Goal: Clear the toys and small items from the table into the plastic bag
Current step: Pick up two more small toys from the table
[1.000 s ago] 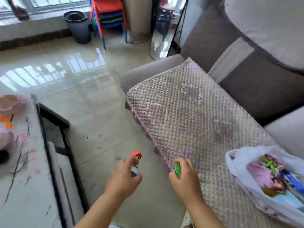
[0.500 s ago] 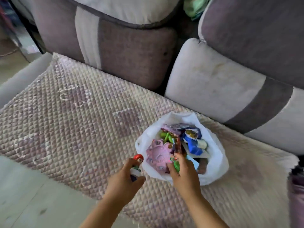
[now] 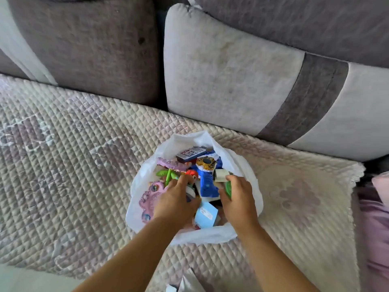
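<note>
The light is soft and bright, like daytime, and it falls evenly. No spot shines too hard. The white bag [image 3: 145, 182] is the brightest thing, but its folds still show. Dark shade sits in the gap between the sofa cushions [image 3: 162, 60]. The toys look a bit fuzzy, and so do both hands. Near the edges the picture bends and stretches, and the quilted cover [image 3: 63, 165] curves there.

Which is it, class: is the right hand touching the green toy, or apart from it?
Touching. The head view shows the right hand curled around the green toy inside the plastic bag.
</note>
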{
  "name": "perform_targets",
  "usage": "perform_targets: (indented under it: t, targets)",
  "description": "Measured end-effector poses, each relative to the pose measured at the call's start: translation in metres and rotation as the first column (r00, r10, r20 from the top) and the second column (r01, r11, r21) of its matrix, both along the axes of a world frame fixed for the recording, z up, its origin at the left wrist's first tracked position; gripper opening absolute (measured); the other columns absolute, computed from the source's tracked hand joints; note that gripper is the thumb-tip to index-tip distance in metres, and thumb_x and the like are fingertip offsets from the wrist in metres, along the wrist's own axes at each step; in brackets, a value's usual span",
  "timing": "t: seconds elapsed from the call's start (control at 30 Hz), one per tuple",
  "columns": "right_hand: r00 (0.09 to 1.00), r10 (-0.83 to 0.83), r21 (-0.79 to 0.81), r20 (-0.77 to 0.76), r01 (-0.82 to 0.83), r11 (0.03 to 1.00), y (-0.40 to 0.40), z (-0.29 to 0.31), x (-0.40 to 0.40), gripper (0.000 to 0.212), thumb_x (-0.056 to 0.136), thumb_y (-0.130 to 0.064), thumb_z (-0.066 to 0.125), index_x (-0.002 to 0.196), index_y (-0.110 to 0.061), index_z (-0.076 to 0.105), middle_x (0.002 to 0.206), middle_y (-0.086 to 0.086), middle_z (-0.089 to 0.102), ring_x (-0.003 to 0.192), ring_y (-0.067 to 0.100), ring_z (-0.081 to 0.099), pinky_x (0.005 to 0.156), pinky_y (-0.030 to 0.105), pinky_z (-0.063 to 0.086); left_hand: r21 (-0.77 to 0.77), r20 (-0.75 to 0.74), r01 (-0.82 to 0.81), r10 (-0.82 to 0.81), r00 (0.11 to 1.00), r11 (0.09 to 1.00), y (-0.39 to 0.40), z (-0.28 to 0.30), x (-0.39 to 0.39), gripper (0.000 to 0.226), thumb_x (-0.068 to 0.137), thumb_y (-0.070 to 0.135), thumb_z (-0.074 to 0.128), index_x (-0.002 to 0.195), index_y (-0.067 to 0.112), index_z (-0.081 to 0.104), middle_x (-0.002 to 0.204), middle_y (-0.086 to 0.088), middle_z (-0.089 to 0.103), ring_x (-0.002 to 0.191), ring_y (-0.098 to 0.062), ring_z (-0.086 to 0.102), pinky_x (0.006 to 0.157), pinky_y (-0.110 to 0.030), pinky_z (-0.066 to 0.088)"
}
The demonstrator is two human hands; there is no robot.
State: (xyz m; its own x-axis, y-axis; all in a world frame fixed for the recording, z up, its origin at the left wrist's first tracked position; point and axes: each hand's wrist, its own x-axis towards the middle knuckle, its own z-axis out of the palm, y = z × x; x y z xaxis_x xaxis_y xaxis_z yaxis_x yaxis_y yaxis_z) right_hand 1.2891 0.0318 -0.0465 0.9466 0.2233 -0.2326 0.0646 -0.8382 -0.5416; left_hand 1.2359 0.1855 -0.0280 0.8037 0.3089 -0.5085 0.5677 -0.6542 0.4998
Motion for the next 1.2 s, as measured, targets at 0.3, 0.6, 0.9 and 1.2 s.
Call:
perform_targets:
  t: [0.3,0.6,0.9,1.2]
  targets:
    - [0.976,-0.163,-0.273,0.141,0.197,0.942,-0.026,-0.013,0.007,0.056,0.07,-0.017,0.073,0.121,-0.01,0.053,0.119,0.013,0.055,0.112,0.036,0.048,0.088,0.044,0.039,0.037,0.051,-0.043,0.041,0.998,0.998,-0.016,-0.008,0.025,0.044,0.084,0.026,0.053,0.126,0.031,0.04,0.124,0.003,0.051,0.085,-0.018,0.05,0.061,-0.025,0.035]
    - [0.886,-0.438,-0.232,0.152,0.463,0.855,-0.067,-0.005,0.023,0.007,0.073,0.0,0.064,0.079,0.003,0.06,0.091,0.021,0.061,0.089,0.039,0.056,0.083,0.043,0.037,-0.103,0.12,0.142,-0.129,0.984,0.984,-0.059,-0.01,0.049,0.059,0.082,0.029,0.06,0.136,0.034,0.037,0.127,0.002,0.047,0.105,-0.029,0.055,0.083,-0.04,0.05]
    - [0.857,-0.498,-0.136,0.133,0.514,0.847,-0.083,0.001,0.022,0.006,0.072,-0.002,0.061,0.073,0.003,0.059,0.085,0.019,0.061,0.081,0.037,0.056,0.078,0.041,0.041,-0.09,-0.039,0.234,-0.238,0.97,0.968,-0.095,-0.023,0.043,0.038,0.076,0.031,0.057,0.113,0.037,0.057,0.108,0.0,0.055,0.091,-0.025,0.06,0.079,-0.036,0.052]
    - [0.906,-0.399,-0.071,0.141,0.411,0.909,-0.08,0.002,0.009,0.011,0.077,-0.008,0.066,0.083,0.001,0.064,0.086,0.016,0.064,0.081,0.034,0.059,0.078,0.043,0.046,-0.259,0.099,0.329,-0.314,0.944,0.908,-0.087,-0.028,0.036,0.062,0.079,0.025,0.063,0.135,0.037,0.041,0.14,0.01,0.034,0.085,-0.003,0.057,0.088,-0.022,0.045]
